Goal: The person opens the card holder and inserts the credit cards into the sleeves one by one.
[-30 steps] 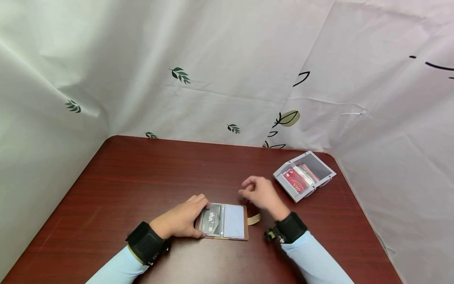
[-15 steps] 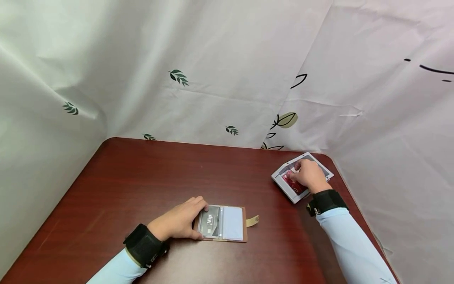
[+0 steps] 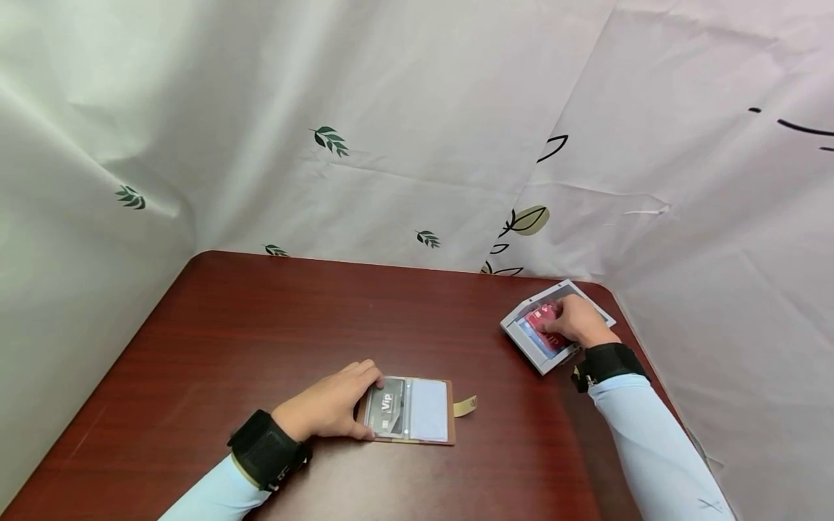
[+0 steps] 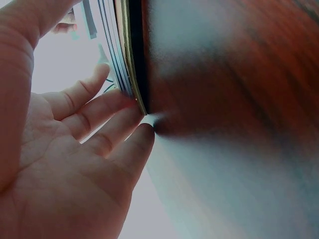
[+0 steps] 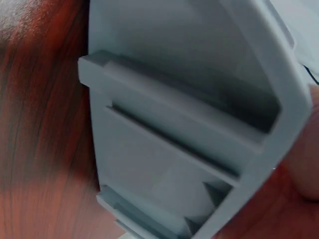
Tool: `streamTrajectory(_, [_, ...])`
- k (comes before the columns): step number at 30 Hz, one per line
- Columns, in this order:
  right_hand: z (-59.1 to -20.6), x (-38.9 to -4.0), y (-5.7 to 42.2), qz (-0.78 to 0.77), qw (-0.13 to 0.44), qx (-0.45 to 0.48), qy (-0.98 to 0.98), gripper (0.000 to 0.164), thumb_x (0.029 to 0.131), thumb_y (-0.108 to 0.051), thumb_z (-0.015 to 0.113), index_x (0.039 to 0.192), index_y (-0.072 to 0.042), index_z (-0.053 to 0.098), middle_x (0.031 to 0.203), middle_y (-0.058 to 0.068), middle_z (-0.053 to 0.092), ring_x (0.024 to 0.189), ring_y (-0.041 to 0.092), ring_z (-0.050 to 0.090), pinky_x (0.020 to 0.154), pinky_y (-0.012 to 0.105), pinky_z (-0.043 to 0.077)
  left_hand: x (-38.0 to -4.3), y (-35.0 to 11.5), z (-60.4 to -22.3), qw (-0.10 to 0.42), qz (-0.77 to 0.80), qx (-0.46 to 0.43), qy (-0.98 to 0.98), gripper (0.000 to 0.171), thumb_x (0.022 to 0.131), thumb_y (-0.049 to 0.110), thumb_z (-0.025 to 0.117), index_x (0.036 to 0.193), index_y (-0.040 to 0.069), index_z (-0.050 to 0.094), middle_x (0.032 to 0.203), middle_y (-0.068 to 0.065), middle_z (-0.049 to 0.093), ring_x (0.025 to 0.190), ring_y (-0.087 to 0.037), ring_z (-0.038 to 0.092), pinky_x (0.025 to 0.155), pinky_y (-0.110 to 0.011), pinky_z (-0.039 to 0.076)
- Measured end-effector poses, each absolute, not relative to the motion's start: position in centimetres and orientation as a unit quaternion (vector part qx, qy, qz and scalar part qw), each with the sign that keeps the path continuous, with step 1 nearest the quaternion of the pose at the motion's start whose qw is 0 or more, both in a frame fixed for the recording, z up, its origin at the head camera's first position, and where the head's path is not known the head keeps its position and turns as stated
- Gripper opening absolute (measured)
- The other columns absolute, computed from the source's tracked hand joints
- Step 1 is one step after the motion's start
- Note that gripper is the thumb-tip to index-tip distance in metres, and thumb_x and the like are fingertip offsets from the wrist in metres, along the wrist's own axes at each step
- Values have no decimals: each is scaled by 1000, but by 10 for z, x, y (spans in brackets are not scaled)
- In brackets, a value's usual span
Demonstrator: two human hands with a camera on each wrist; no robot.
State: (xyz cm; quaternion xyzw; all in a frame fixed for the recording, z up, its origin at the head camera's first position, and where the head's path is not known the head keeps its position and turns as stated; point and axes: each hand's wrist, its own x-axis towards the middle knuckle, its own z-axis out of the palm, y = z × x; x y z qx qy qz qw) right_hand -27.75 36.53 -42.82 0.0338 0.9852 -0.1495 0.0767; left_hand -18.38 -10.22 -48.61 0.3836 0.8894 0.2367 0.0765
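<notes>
In the head view, a card holder lies spread flat on the table, a grey "Vip" card in its left sleeve and a tan strap at its right. My left hand holds its left side, thumb on the near edge and fingers on the far one. In the left wrist view, fingertips meet the holder's layered edge. Over at the right, my right hand pinches a red card over the grey box. The box's outer wall mostly hides that hand in the right wrist view.
A blue-edged card shows in the box under the red one. The dark red table ends at a white curtain printed with leaves, which hangs along the back and sides. The box stands near the table's back right corner.
My right hand has moved from beside the card holder rightward to the box and now grips the red card, uncovering a blue-edged one. My left hand has stayed on the holder.
</notes>
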Motion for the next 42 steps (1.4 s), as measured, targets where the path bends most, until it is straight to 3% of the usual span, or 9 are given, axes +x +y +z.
streamTrajectory(8, [-397,-273,344,-161,85,9,983,19,96,-16,66,103,2,65,98,22,66,84,30,62,67,35,55,-182,-104,-486,75,236,378,892,66,65,35,95,114,15,57,108,8,54,99,-8,50,84,-30,51])
streamTrajectory(12, [-383,-264,313,-136,57,-46,988,14,92,-14,66,99,-2,69,86,14,68,73,24,61,64,34,53,-181,-105,-486,86,235,368,896,66,65,36,95,115,16,56,108,9,53,99,-8,50,84,-29,50])
streamTrajectory(16, [-384,-255,278,-116,1,-129,985,3,83,-9,68,84,-9,71,68,2,63,60,16,52,56,31,43,-181,-105,-488,92,237,364,896,66,66,37,94,116,17,56,108,9,53,99,-8,49,84,-29,50])
streamTrajectory(20, [-401,-252,245,-130,-35,-281,950,12,77,-5,69,74,-17,67,63,-10,56,58,7,46,54,26,39,-181,-105,-488,96,235,361,897,66,67,38,94,116,17,56,108,9,53,99,-8,49,83,-29,50])
streamTrajectory(26, [-426,-243,199,-171,5,-502,848,16,81,-4,66,88,-16,73,78,-10,63,69,5,55,65,17,45,-181,-106,-487,102,236,361,896,65,68,38,93,117,17,56,108,8,52,100,-8,49,83,-29,50])
streamTrajectory(32, [-444,-230,159,-191,40,-581,790,17,83,-7,66,90,-20,74,82,-13,63,83,5,55,78,15,44,-183,-105,-486,106,242,362,894,65,68,37,94,116,16,56,108,7,52,99,-9,50,85,-29,50])
streamTrajectory(36, [-457,-226,144,-181,27,-617,766,18,84,-6,66,82,-24,70,77,-14,58,82,4,48,81,18,40,-183,-104,-485,114,239,363,893,64,70,38,93,116,16,55,109,7,51,101,-9,49,87,-29,50])
streamTrajectory(42, [-463,-224,132,-128,12,-640,758,19,86,-5,70,83,-23,70,86,-13,64,86,9,51,86,22,42,-184,-103,-483,115,243,374,888,63,71,36,93,116,14,54,110,4,51,101,-10,48,87,-30,49])
